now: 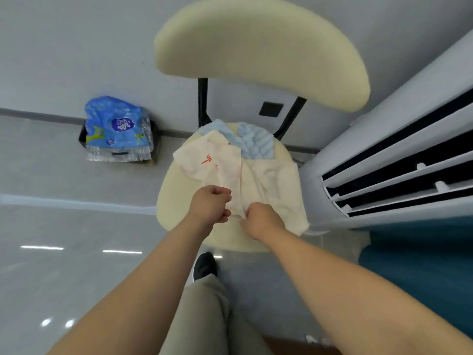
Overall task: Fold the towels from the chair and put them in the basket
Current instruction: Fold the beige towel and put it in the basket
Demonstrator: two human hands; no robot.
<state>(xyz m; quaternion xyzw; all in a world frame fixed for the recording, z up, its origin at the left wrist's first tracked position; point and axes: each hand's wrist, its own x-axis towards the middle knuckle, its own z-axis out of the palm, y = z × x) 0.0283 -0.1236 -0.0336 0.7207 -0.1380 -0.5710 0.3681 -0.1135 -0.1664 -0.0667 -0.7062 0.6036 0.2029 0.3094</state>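
On chair [174, 206]: left grip [210, 204], right grip [261, 219] pinch towel [256, 175].

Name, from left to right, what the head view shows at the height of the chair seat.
Blue plastic package → left hand → right hand, both hands gripping the white towel with red print on the chair seat → air conditioner.

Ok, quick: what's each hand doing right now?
Left hand: closed, pinching the white cloth towel with red print.
Right hand: closed, gripping the same towel's near edge.
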